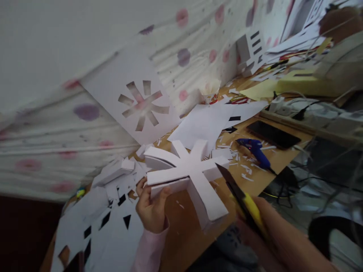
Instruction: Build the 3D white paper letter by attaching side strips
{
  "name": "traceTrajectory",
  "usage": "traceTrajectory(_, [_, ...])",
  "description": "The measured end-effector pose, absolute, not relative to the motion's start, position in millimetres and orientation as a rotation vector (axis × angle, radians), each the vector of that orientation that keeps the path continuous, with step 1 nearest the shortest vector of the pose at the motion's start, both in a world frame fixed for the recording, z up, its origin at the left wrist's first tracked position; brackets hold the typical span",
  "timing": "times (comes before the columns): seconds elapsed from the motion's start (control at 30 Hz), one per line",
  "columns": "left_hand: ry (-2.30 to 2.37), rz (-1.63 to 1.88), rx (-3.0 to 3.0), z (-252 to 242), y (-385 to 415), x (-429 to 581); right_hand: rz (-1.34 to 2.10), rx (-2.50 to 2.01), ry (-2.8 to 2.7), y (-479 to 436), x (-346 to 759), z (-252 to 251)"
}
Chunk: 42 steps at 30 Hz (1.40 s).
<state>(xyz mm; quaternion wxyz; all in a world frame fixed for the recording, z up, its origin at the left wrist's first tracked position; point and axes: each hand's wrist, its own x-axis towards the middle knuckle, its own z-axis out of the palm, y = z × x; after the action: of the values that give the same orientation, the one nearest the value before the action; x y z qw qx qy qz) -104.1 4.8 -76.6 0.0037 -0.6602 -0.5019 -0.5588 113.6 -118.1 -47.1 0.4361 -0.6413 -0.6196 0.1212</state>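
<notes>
A white foam-board character (195,170) with several arms, built up with side walls, is held over the wooden table. My left hand (153,204) grips the end of its left arm, thumb in front and fingers behind. A dark gap shows between the top face and the side wall along that arm. In my right hand (263,223) is a yellow and black utility knife (244,204), its dark blade out. The blade tip points up and left, close to the character's right arm; whether they touch I cannot tell.
A blue glue gun (256,151) and a black phone (273,134) lie at right. Cut sheets (113,241) and scraps cover the left. A white stencil board (141,68) leans on the spotted curtain (195,37). A paper cup (210,92) stands behind; a co-worker sits far right.
</notes>
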Motion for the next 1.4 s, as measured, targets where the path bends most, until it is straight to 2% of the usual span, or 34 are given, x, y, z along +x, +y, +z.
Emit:
traceTrajectory(0.17, [-1.663,-1.587,-2.308,-119,-1,-104,0.619,-1.629,-1.597,-123,99,-68])
traceTrajectory(0.33, [-1.741,-1.351,-2.488,-129,-41,-122,0.523,-1.743,-1.746,-126,89,-87])
traceTrajectory(0.43, [-1.859,-1.314,-2.295,-122,-68,-127,0.454,-1.785,-1.812,-130,92,-88])
traceTrajectory(0.47, [-1.842,-1.295,-2.148,-118,-73,-124,0.450,-1.813,-1.841,-131,93,-87])
traceTrajectory(0.57, [-1.570,-1.255,-2.284,-110,-73,-103,0.471,-1.923,-2.027,-134,92,-85])
traceTrajectory(0.7, [-1.510,-1.264,-2.350,-116,-50,-69,0.477,-2.083,-2.257,-129,84,-84])
traceTrajectory(0.93, [-1.600,-1.273,-2.357,-127,-36,-61,0.553,-2.208,-2.257,-115,78,-83])
traceTrajectory(1.4, [-1.545,-1.433,-2.488,-118,-37,-55,0.580,-2.072,-2.103,-109,82,-81])
